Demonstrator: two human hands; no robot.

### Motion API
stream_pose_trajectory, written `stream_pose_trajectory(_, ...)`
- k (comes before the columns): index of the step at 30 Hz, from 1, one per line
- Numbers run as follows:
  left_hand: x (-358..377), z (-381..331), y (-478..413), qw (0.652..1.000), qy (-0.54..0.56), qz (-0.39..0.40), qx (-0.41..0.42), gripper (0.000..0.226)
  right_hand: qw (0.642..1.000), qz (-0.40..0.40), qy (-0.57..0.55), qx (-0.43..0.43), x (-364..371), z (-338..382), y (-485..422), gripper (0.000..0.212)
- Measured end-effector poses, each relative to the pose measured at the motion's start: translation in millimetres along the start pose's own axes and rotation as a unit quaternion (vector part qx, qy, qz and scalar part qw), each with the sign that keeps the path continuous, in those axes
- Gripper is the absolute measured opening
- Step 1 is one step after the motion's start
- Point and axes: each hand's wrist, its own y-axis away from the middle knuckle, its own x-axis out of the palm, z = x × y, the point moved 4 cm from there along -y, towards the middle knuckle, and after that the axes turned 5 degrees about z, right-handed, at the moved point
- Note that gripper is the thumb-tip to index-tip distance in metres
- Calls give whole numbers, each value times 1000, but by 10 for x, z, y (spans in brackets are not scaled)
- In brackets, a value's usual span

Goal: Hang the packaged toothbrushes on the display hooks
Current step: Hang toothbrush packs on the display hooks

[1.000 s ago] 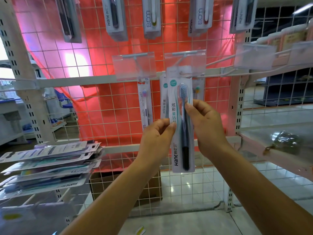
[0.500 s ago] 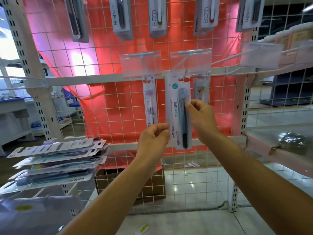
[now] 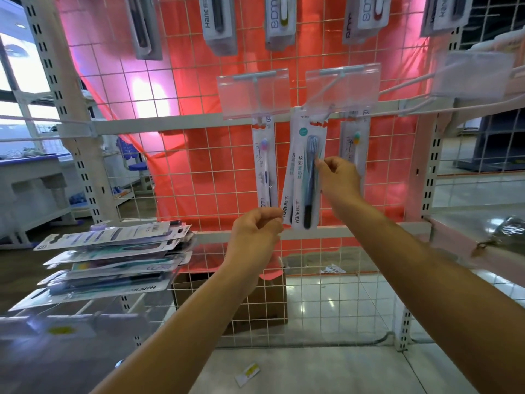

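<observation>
A white and teal packaged toothbrush (image 3: 301,177) with a dark brush hangs under the middle display hook (image 3: 326,92), its top behind a clear price holder. My right hand (image 3: 338,180) pinches the pack's right edge at mid height. My left hand (image 3: 255,231) pinches its lower left corner; a second pack seems to lie just behind it. Other packs hang to the left (image 3: 264,166) and right (image 3: 353,143). A stack of packaged toothbrushes (image 3: 113,260) lies on the wire shelf at lower left.
A white wire grid (image 3: 199,180) backs the hooks, with red sheeting behind. More packs hang on the upper row (image 3: 218,21). An empty hook with a clear holder (image 3: 474,75) juts out at right. A cardboard box (image 3: 255,302) sits on the floor behind the grid.
The pack has gone up and away from me onto the middle hook, and now hangs slightly tilted. Both hands followed it and kept hold, the left sliding down to its lower corner.
</observation>
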Motion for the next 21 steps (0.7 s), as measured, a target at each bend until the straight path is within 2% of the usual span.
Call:
stream_pose_trajectory(6,-99,50,-6,1000,-17,-2,-11,17,998,-56,20,-17,-2,-76,175,24)
stream_pose_trajectory(9,-127,88,-38,1000,-22,1,-12,16,986,-123,82,-81,-22,-114,408,22)
stream_pose_trajectory(11,-134,118,-64,999,-42,5,-10,17,976,-127,118,-129,26,-154,549,18)
stream_pose_trajectory(16,-167,177,-122,992,-123,19,0,20,957,-44,182,-223,316,-226,792,13)
stream_pose_trajectory(21,-321,205,-144,969,-245,18,32,20,947,79,230,-209,624,-297,888,18)
